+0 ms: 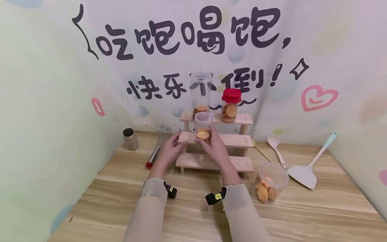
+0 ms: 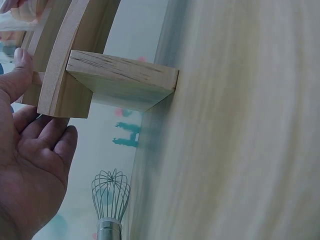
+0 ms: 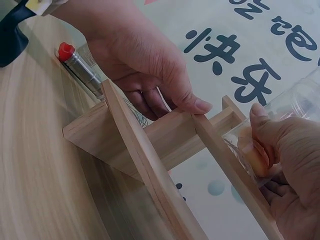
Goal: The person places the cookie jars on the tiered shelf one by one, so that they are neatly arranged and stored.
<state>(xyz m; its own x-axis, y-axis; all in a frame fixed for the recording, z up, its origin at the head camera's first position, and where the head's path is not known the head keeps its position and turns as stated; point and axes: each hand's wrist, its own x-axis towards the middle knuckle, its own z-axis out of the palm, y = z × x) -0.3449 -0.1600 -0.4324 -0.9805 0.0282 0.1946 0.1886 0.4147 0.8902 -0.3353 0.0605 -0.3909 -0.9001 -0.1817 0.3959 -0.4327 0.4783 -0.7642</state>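
base of the small clear jar (image 1: 204, 125) is hidden by your right hand (image 1: 216, 148); can't tell whether it touches the middle tier of the wooden stand (image 1: 234, 141). lidded or open, also unclear. right-wrist view cuts the jar off at its edge; left-wrist view crops your whisk (image 1: 158, 146) at the bottom.

jar is see-through, round, about upright at the middle tier, with a round golden biscuit low inside. your right hand is closed about it, thumb toward you. your left hand (image 1: 170, 148) grips that tier's left end, thumb above, fingers below.

behind, on the top tier: tall clear jar (image 1: 201, 89), foot partly masked by yours, biscuits at the bottom; beside it a red-lidded jar (image 1: 231, 107) with round biscuits. on the table, right of the stand: wide clear tub (image 1: 272, 181), orange-brown pieces inside.
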